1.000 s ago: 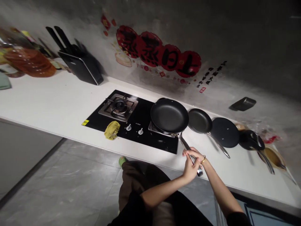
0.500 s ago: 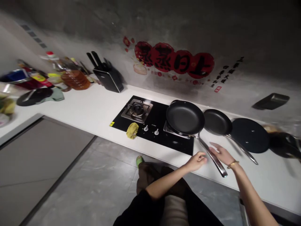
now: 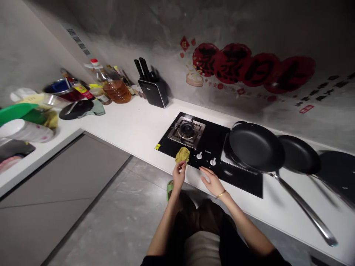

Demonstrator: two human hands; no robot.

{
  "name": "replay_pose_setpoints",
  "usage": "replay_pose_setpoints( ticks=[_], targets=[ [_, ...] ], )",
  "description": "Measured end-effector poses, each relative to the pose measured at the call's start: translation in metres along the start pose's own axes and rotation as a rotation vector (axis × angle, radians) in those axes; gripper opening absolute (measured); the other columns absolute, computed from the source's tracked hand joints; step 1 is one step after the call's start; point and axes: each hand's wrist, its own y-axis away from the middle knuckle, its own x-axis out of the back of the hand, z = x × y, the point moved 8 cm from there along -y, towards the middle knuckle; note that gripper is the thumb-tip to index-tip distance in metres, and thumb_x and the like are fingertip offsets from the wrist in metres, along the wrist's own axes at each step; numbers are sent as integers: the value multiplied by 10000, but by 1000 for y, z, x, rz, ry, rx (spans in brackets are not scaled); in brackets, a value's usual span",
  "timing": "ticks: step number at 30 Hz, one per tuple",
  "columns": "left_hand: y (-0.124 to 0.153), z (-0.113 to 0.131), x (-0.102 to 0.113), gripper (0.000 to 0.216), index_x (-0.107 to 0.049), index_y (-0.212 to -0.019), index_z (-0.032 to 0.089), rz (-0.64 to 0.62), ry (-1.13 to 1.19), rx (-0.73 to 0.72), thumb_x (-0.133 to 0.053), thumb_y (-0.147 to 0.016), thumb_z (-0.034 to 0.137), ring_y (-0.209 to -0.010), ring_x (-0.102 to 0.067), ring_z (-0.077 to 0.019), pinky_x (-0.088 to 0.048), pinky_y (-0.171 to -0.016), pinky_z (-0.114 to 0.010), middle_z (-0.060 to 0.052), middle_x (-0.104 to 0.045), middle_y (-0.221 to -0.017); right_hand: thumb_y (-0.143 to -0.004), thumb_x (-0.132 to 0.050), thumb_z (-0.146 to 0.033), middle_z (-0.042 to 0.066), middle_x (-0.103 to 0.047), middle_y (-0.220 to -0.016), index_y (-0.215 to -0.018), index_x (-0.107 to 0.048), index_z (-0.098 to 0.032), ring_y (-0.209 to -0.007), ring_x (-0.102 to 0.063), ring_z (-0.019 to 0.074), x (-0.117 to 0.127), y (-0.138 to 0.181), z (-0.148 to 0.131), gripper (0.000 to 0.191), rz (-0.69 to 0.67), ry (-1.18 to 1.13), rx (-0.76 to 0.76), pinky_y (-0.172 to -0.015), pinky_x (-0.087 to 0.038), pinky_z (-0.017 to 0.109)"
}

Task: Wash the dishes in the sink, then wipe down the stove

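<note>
My left hand (image 3: 179, 175) reaches up to a crumpled yellow cloth (image 3: 182, 154) lying on the front edge of the black gas hob (image 3: 194, 147); its fingertips touch or pinch the cloth's lower edge. My right hand (image 3: 211, 180), with a gold bracelet, hovers open and flat just in front of the two white knobs (image 3: 205, 158). A large black frying pan (image 3: 255, 146) sits on the right burner, its long steel handle (image 3: 305, 207) pointing toward the counter's front. The left burner (image 3: 187, 129) is bare.
A second black pan (image 3: 299, 153) and a dark lid (image 3: 338, 173) lie right of the hob on the white counter (image 3: 133, 125). A knife block (image 3: 153, 90), oil bottle (image 3: 116, 88) and jars stand at the back left. Bowls and a green basin (image 3: 13, 111) crowd the left counter.
Both hands let go of the pan handle and moved left along the counter edge to the yellow cloth and the knobs. The view swung left, showing the left counter.
</note>
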Motion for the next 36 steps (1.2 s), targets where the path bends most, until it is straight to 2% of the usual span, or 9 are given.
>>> replay_pose_setpoints(
  ticks=[5, 7, 10, 13, 18, 22, 26, 30, 36],
  targets=[
    [-43, -33, 105, 349, -684, -978, 157, 35, -70, 53, -589, -864, 474, -979, -671, -228, -520, -852, -347, -112, -728, -1033, -882, -598, -341, 201, -419, -1529, -1476, -437, -105, -1456, -324, 346, -99, -108, 0, 659, 120, 334, -238, -1158, -356, 521],
    [-63, -45, 139, 363, -687, -973, 158, 6, -84, 78, -604, -858, 492, -972, -671, -228, -521, -866, -353, -110, -726, -1029, -882, -591, -311, 249, -413, -1514, -1461, -424, -30, -1465, -285, 368, -124, -132, 7, 665, 156, 413, -374, -1159, -335, 521],
    [-95, -52, 166, 379, -688, -961, 163, -82, -107, 88, -606, -859, 519, -956, -670, -233, -524, -875, -368, -108, -724, -1011, -891, -494, -188, 220, -518, -1432, -1353, -539, -50, -1406, -381, 314, -147, -145, 10, 484, 196, 390, -383, -1157, -339, 476],
    [-124, -45, 161, 359, -687, -949, 175, -236, -114, 62, -593, -875, 513, -969, -669, -236, -515, -907, -384, -101, -721, -1015, -886, -415, -144, 136, -655, -1253, -1234, -616, -140, -1202, -556, 253, -140, -140, 10, 402, 282, 266, -362, -1076, -432, 433],
    [-143, -31, 127, 338, -681, -948, 187, -431, -79, 86, -582, -886, 504, -941, -666, -219, -512, -915, -371, -81, -713, -994, -912, -360, -148, 170, -585, -1335, -1319, -527, -97, -1220, -525, 268, -49, -132, 16, 443, 681, 330, -504, -1085, -405, 454],
    [-137, -31, 111, 349, -691, -929, 183, -485, -56, 118, -573, -897, 509, -925, -665, -216, -512, -906, -360, -83, -715, -971, -913, -374, -99, 173, -498, -1441, -1408, -470, -103, -1293, -470, 280, -2, -166, 46, 504, 600, 430, -679, -1095, -385, 452],
    [-128, -38, 107, 382, -697, -911, 177, -497, -59, 157, -557, -903, 532, -935, -661, -214, -514, -881, -343, -87, -715, -987, -882, -482, -105, 279, -460, -1450, -1430, -444, -22, -1289, -468, 359, -20, -189, 75, 555, 341, 521, -828, -1017, -433, 490],
    [-131, -41, 102, 404, -694, -896, 175, -468, -55, 192, -569, -883, 559, -894, -660, -210, -522, -852, -345, -82, -717, -957, -881, -450, -92, 389, -435, -1414, -1476, -347, 47, -1209, -518, 403, -55, -182, 68, 620, 340, 627, -827, -893, -477, 554],
    [-146, -37, 84, 398, -698, -911, 174, -460, -18, 194, -579, -873, 553, -947, -669, -223, -525, -900, -373, -89, -727, -992, -881, -300, 2, 357, -449, -1431, -1485, -367, 21, -1185, -546, 375, -105, -154, 45, 608, 275, 627, -856, -913, -482, 574]
  ],
)
